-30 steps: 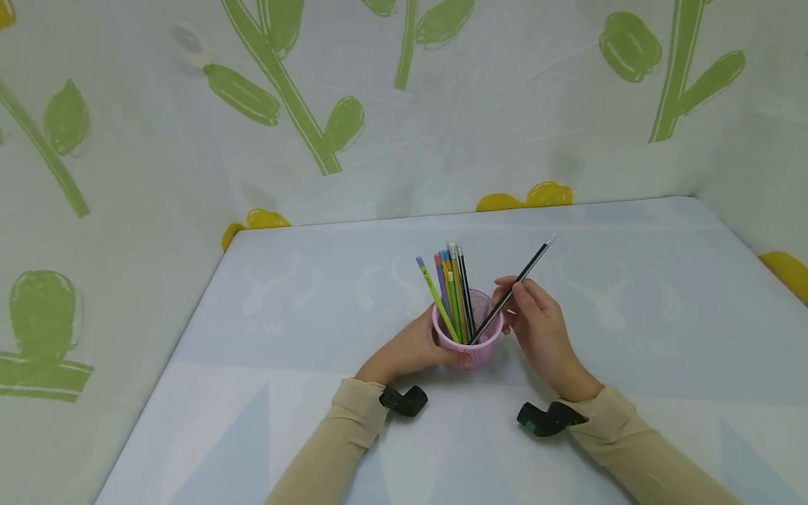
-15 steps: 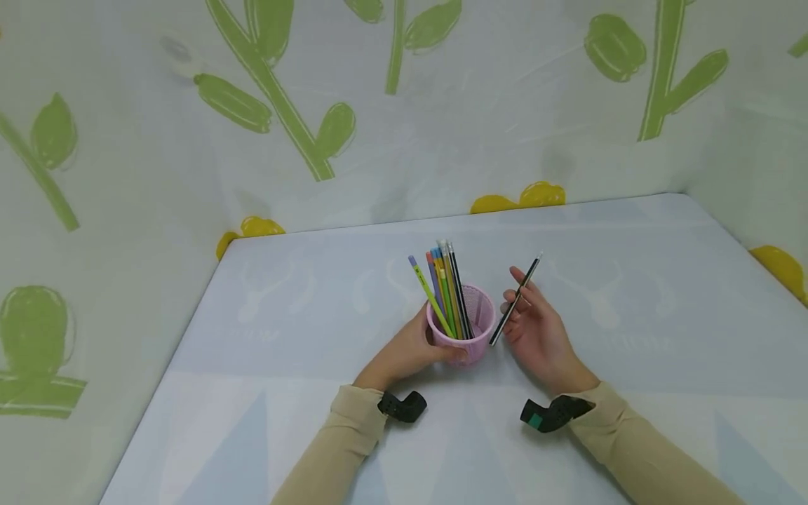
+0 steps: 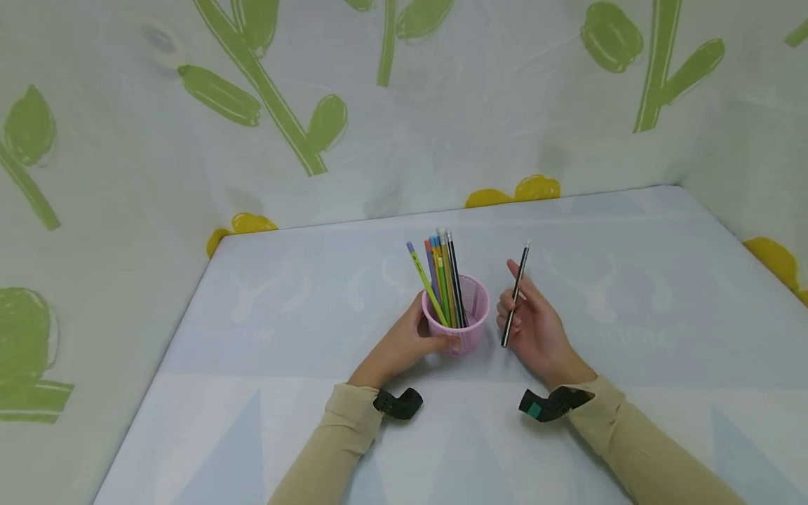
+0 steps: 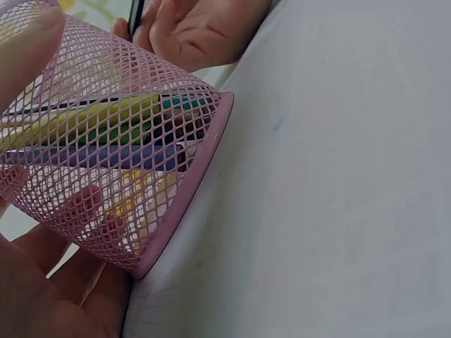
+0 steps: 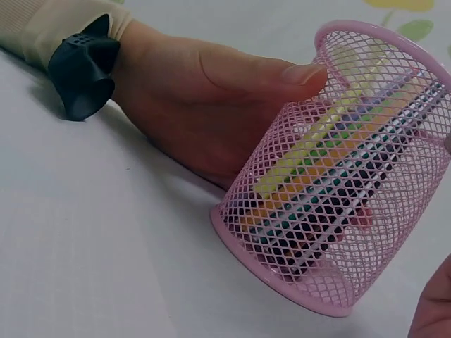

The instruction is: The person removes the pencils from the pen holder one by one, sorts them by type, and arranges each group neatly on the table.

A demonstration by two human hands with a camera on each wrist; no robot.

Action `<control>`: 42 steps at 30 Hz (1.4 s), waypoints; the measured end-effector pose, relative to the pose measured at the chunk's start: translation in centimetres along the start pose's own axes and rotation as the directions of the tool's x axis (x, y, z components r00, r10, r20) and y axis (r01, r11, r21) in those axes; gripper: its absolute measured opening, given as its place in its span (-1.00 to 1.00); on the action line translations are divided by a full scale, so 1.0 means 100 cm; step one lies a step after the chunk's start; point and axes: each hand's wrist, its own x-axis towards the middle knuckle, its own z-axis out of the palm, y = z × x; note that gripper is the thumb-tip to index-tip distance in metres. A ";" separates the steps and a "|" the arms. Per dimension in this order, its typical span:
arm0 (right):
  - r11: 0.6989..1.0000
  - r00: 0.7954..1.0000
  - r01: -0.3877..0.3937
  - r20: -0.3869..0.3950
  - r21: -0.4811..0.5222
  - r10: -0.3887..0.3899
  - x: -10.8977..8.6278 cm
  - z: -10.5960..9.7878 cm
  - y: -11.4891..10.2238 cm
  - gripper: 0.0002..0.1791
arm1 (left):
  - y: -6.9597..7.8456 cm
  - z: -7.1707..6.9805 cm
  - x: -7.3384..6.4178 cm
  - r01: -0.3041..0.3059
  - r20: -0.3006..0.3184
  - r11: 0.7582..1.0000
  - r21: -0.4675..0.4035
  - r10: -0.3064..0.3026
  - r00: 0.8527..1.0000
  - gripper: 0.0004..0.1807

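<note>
My left hand (image 3: 404,344) grips a pink mesh pencil cup (image 3: 468,339), thumb across its near side and other fingers round the far left side. Several pencils (image 3: 443,280) lean in the cup: yellow-green, purple, green, gold and black ones. Just to the right, my right hand (image 3: 539,333) holds a black pencil (image 3: 516,294) with pale stripes, nearly upright, its eraser end up, outside the cup. In the right wrist view the left thumb (image 5: 303,74) presses the mesh wall (image 5: 338,162). The left wrist view shows the right palm (image 4: 204,35) beyond the cup (image 4: 165,67).
The cup rests on a pale table (image 3: 315,435) with faint blue shapes. Behind the table's far edge hangs a white cloth (image 3: 480,126) printed with green stems and yellow patches. Black wrist mounts (image 3: 399,403) sit at both sleeve cuffs.
My right hand has drawn the black pencil out of the cup, turned it more upright and moved it beside the cup. The left hand has kept its grip on the cup.
</note>
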 end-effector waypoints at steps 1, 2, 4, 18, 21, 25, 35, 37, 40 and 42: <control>1.000 1.000 0.002 0.003 -0.014 -0.002 0.000 0.001 0.000 -0.50 | 0.000 0.000 0.000 -0.001 -0.002 1.000 -0.003 0.001 1.000 -0.19; 1.000 1.000 0.004 0.002 -0.031 -0.004 0.000 0.001 0.001 -0.50 | 0.001 -0.001 -0.001 -0.001 -0.004 1.000 0.000 0.001 1.000 -0.19; 0.998 1.000 0.007 0.000 -0.060 -0.007 0.001 0.002 0.001 -0.49 | 0.001 -0.001 -0.001 -0.002 -0.010 1.000 0.010 0.002 1.000 -0.18; 0.976 0.994 -0.044 -0.103 -0.213 0.023 0.001 0.007 0.002 -0.44 | -0.022 -0.002 0.008 0.014 -0.037 1.000 0.028 -0.013 0.999 -0.11; 0.961 0.989 -0.048 -0.149 -0.273 0.007 0.002 0.008 0.003 -0.43 | -0.030 -0.003 0.011 -0.003 -0.036 0.999 0.032 0.004 0.999 -0.09; 0.919 0.977 -0.066 -0.211 -0.390 -0.019 0.001 0.011 0.004 -0.41 | -0.031 -0.002 0.011 -0.012 -0.045 0.999 0.050 0.014 0.999 -0.09; 0.617 0.966 -0.152 -0.248 -0.772 -0.071 0.002 0.014 0.011 -0.34 | -0.030 -0.002 0.011 0.015 -0.055 0.998 0.060 -0.011 0.998 -0.10; 0.536 0.964 -0.171 -0.252 -0.827 -0.081 0.003 0.014 0.011 -0.32 | -0.030 -0.002 0.011 0.022 -0.062 0.997 0.069 -0.018 0.998 -0.09; 0.399 0.958 -0.208 -0.268 -0.893 -0.098 0.004 0.013 0.010 -0.31 | -0.030 -0.002 0.011 0.022 -0.062 0.997 0.072 -0.017 0.998 -0.09; 0.305 0.952 -0.243 -0.287 -0.921 -0.108 0.005 0.013 0.010 -0.29 | -0.030 -0.001 0.011 0.022 -0.058 0.998 0.066 -0.019 0.998 -0.09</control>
